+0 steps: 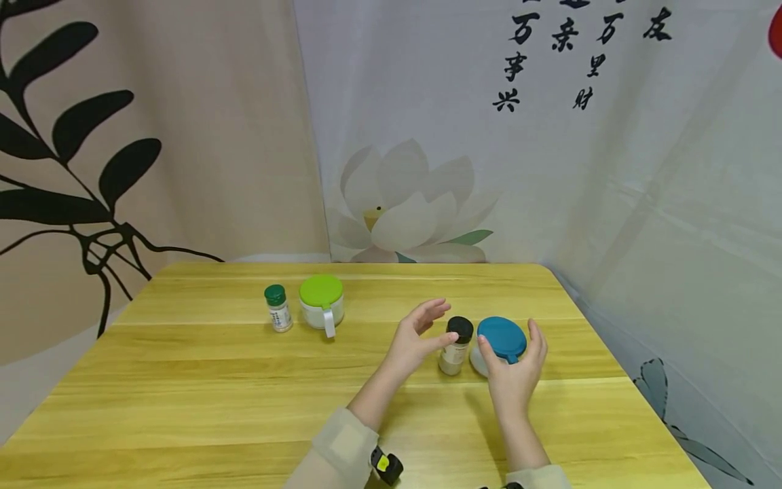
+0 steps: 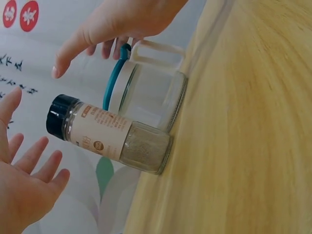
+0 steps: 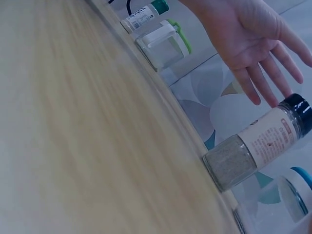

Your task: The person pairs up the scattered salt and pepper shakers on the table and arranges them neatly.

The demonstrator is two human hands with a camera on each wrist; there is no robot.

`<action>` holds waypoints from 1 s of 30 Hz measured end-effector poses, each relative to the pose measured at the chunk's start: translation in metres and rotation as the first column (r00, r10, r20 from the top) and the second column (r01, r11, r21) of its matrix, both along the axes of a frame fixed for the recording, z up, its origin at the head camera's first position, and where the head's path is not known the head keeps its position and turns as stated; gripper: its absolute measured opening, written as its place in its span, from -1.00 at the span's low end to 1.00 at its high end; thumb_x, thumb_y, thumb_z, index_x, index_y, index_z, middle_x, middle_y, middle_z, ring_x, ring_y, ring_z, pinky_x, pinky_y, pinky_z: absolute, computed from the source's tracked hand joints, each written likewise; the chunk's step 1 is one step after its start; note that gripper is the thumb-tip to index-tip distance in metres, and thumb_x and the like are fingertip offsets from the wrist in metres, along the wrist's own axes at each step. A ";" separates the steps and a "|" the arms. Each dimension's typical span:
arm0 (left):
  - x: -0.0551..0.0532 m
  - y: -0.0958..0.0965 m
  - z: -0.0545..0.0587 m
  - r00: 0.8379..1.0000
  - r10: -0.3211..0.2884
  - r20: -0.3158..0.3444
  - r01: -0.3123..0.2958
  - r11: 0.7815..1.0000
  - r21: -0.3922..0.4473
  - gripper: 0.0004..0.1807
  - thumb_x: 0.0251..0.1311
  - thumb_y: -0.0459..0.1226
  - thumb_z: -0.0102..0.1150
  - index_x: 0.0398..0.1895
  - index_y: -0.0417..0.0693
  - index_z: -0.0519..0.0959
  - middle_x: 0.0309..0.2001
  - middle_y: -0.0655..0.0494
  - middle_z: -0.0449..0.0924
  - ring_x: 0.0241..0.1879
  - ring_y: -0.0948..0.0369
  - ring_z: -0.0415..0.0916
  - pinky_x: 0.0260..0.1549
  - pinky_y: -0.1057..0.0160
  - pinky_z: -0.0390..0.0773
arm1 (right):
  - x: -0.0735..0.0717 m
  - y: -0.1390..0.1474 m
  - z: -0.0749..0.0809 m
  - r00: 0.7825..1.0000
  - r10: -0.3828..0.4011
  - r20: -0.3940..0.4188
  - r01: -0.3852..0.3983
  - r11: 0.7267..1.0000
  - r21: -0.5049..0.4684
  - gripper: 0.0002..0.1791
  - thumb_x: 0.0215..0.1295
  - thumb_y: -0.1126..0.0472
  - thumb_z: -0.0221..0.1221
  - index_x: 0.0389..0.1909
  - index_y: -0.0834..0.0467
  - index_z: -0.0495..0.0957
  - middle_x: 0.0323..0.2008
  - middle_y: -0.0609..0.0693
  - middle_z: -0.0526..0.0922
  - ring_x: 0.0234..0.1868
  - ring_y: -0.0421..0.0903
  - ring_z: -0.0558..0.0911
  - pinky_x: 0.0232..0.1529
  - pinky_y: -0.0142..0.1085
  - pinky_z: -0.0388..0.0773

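Observation:
A glass spice bottle (image 1: 453, 357) with a black cap and pale label stands on the table, grey-brown powder (image 3: 229, 163) showing in its lower part. Right beside it is a clear glass jar (image 2: 151, 95) with a blue lid (image 1: 501, 335) and a white handle (image 2: 158, 54). My left hand (image 1: 420, 334) is at the bottle's left, fingers spread and gripping nothing. In the left wrist view, a gap shows between that hand and the black cap. My right hand (image 1: 515, 377) is at the jar's near right side, thumb and fingers apart around the lid, holding nothing.
Further left on the wooden table (image 1: 214, 401) stand a small green-capped shaker bottle (image 1: 280, 316) and a handled jar (image 1: 314, 315) with a bright green lid (image 1: 320, 291). Printed cloth (image 1: 409, 122) hangs behind the table's back edge.

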State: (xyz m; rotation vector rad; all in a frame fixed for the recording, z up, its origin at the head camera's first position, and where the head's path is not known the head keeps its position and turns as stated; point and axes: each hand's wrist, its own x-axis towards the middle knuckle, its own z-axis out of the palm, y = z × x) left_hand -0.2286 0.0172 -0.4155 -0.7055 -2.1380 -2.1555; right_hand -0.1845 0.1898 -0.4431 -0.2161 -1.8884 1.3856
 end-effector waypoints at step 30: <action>0.025 -0.044 0.042 0.998 0.050 -0.040 -0.051 0.998 -0.040 -0.32 0.11 -0.40 0.33 0.33 -0.20 0.31 0.24 -0.10 0.41 0.27 0.01 0.29 0.27 -0.02 0.18 | -0.001 -0.014 0.018 0.988 0.134 -0.076 -0.128 0.988 0.083 -0.02 -0.02 0.20 0.47 0.41 0.14 0.16 0.37 0.09 0.15 0.33 0.15 0.16 0.19 0.31 0.10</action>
